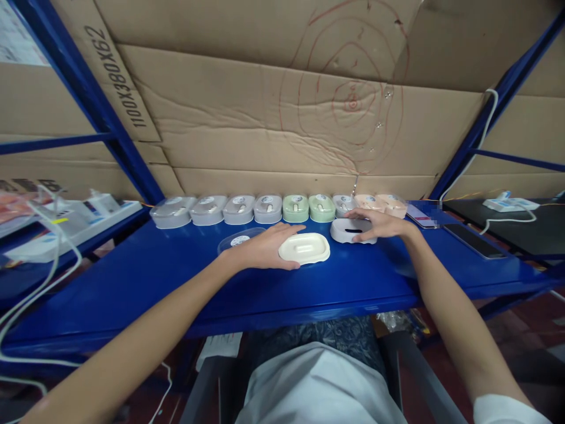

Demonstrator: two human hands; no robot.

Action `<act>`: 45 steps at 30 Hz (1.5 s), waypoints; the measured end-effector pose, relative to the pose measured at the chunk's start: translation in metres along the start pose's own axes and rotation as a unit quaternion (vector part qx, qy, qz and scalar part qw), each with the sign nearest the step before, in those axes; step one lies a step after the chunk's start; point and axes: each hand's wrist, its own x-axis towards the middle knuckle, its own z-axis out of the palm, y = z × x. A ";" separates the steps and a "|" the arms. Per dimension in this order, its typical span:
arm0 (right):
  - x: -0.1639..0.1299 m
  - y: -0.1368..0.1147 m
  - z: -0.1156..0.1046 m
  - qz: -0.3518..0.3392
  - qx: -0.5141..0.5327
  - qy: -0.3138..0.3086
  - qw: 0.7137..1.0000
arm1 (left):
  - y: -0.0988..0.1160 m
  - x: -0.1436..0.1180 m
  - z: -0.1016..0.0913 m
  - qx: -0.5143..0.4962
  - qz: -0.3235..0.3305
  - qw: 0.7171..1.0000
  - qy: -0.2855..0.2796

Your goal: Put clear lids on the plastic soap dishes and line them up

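My left hand (265,247) rests on the blue shelf (176,277) and grips the left edge of a cream oval tray (305,248). A clear lid with a round sticker (241,240) lies just behind that hand. My right hand (379,224) lies over a white oval base (351,231) with a dark slot, fingers spread across its top. Behind both hands a row of several lidded oval boxes (269,208) in grey, green and peach runs along the cardboard wall.
Cardboard sheets (273,118) back the shelf. At the left a white power strip (75,221) with chargers and cables sits beyond a blue upright. A black phone (474,240) lies on the right; a second power strip (509,204) lies further right.
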 end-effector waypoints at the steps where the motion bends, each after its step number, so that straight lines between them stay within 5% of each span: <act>1: 0.001 -0.001 0.002 -0.006 -0.006 0.001 1.000 | -0.001 0.000 0.001 0.001 0.001 1.000 0.002; 11: 0.006 0.000 0.019 -0.024 0.016 0.014 0.999 | -0.008 0.002 0.003 0.016 0.017 1.000 0.000; 20: 0.005 0.003 0.008 0.037 0.024 -0.024 0.999 | -0.008 -0.004 -0.010 0.021 -0.009 1.000 -0.017; 27: 0.004 0.011 0.004 0.019 0.020 -0.030 0.999 | -0.019 -0.009 -0.020 0.028 -0.031 0.998 -0.036; 37: 0.005 0.005 0.005 0.008 -0.032 0.011 0.999 | -0.022 -0.006 -0.017 -0.008 -0.014 1.000 -0.005; 42: 0.005 -0.006 0.007 0.003 0.025 0.072 0.997 | -0.019 -0.005 -0.015 -0.019 -0.013 1.000 0.003; 45: 0.008 -0.018 0.015 -0.061 0.083 0.129 0.986 | -0.017 -0.004 -0.013 -0.026 -0.010 1.000 0.012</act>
